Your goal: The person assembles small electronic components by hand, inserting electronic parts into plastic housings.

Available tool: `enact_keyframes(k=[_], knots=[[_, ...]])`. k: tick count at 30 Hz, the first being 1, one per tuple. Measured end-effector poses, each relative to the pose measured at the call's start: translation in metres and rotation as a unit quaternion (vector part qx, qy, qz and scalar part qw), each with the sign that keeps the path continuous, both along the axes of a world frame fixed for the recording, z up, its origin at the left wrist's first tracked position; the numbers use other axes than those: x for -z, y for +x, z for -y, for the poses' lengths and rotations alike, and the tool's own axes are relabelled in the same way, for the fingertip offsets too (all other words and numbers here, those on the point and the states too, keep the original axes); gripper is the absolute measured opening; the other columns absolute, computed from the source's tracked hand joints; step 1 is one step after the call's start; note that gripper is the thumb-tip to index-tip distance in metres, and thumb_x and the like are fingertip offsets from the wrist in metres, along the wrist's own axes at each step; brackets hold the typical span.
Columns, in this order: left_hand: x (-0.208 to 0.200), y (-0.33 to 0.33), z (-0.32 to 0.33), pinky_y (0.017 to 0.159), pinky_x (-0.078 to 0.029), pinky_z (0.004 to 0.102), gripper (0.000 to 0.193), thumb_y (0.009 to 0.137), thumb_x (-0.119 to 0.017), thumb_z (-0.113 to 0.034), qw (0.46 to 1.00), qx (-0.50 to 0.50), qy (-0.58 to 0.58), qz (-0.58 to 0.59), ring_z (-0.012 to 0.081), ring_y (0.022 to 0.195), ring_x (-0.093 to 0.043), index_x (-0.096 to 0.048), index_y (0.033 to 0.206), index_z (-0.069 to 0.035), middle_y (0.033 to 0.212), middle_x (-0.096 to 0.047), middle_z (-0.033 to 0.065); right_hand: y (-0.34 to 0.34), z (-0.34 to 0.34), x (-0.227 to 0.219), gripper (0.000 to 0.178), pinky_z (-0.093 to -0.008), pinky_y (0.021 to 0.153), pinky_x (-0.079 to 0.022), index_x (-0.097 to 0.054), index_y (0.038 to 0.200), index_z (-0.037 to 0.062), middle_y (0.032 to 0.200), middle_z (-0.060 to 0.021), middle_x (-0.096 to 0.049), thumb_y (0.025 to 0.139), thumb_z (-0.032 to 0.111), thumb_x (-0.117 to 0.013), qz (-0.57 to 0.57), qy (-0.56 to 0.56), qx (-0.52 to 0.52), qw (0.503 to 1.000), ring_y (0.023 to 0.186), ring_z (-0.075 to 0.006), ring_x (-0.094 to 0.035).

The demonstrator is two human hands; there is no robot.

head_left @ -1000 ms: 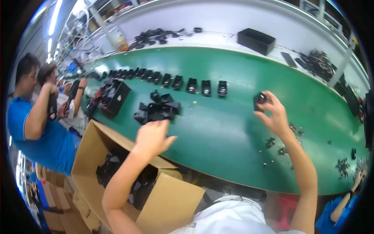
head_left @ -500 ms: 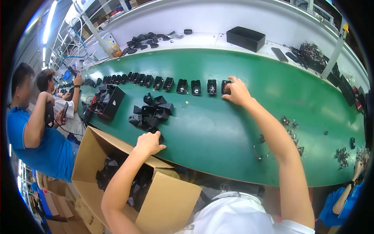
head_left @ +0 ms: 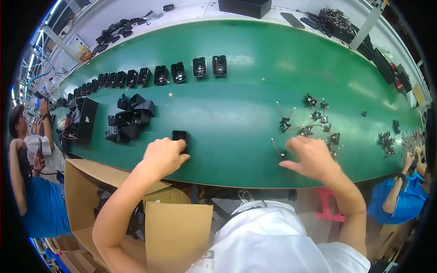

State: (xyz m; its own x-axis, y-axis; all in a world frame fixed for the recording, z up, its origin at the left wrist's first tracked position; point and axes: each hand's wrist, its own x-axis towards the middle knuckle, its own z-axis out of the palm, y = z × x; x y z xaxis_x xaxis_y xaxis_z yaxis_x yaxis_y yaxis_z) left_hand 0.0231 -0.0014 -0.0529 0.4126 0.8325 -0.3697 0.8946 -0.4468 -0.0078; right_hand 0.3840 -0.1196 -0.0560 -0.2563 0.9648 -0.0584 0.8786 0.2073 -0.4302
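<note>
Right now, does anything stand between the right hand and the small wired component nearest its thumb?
Nothing visible does: the small wired component lies on the green tabletop just beside the open right hand; whether they touch is unclear.

Left hand [head_left: 164, 158] is held palm-down, fingers curled, thumb stuck out sideways; right hand [head_left: 312, 157] is held kinda loose, thumb spread from fingers; both arms [head_left: 119, 207] are bent.

A white ledge [head_left: 193, 19] backs the green table [head_left: 227, 109] (pink stool [head_left: 328, 210] nearby).
</note>
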Motion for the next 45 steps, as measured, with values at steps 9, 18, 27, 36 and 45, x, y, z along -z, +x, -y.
enact_keyframes(k=[9,18,27,36,45], knots=[[-0.004,0.067,-0.001,0.076,-0.056,0.0443,0.076,0.058,-0.090,-0.028,0.958,0.220,0.154,0.098,0.0363,0.113,-0.054,-0.053,0.122,-0.007,0.121,-0.052,0.0190,-0.016,0.020,0.041,0.010,-0.0302,0.065,-0.049,-0.061,0.091,-0.0018,0.074,-0.0100,-0.064,0.082,-0.004,-0.066,-0.212,0.060,0.106,0.970,0.066,-0.0187,-0.063],[0.034,0.041,-0.015,0.086,-0.055,0.0478,0.084,0.065,-0.082,-0.016,0.979,0.153,-0.006,0.131,0.0388,0.108,-0.057,-0.041,0.137,-0.005,0.127,-0.046,0.0210,-0.033,0.003,0.066,0.013,-0.0259,0.077,-0.053,-0.062,0.095,-0.0030,0.111,-0.0114,-0.057,0.084,-0.009,-0.063,-0.404,0.073,0.089,0.908,0.092,-0.0151,-0.061],[0.029,0.083,-0.006,0.090,-0.052,0.0484,0.077,0.067,-0.076,-0.011,0.923,0.144,-0.054,0.353,0.0441,0.111,-0.056,-0.039,0.134,-0.002,0.125,-0.047,0.0223,-0.044,-0.005,0.063,0.012,-0.0238,0.077,-0.052,-0.066,0.098,-0.0044,0.112,-0.0093,-0.056,0.087,-0.008,-0.063,-0.434,0.136,0.122,0.882,0.092,-0.0144,-0.062],[-0.004,0.104,0.008,0.090,-0.052,0.0420,0.084,0.068,-0.085,-0.017,0.871,0.148,-0.079,0.462,0.0351,0.109,-0.058,-0.041,0.138,-0.003,0.126,-0.050,0.0175,-0.067,-0.021,0.027,0.020,-0.0290,0.077,-0.054,-0.071,0.091,-0.0017,0.095,-0.0135,-0.069,0.076,-0.015,-0.069,-0.456,0.211,0.095,0.859,0.090,-0.0203,-0.067],[-0.006,0.108,0.014,0.071,-0.055,0.0356,0.086,0.067,-0.084,-0.005,0.878,0.111,-0.063,0.461,0.0262,0.081,-0.064,-0.040,0.141,-0.004,0.124,-0.054,0.0146,-0.075,-0.022,0.016,0.027,-0.0332,0.075,-0.052,-0.070,0.085,0.0054,0.086,-0.0043,-0.072,0.064,-0.010,-0.076,-0.295,0.302,0.048,0.905,0.085,-0.0243,-0.063]])
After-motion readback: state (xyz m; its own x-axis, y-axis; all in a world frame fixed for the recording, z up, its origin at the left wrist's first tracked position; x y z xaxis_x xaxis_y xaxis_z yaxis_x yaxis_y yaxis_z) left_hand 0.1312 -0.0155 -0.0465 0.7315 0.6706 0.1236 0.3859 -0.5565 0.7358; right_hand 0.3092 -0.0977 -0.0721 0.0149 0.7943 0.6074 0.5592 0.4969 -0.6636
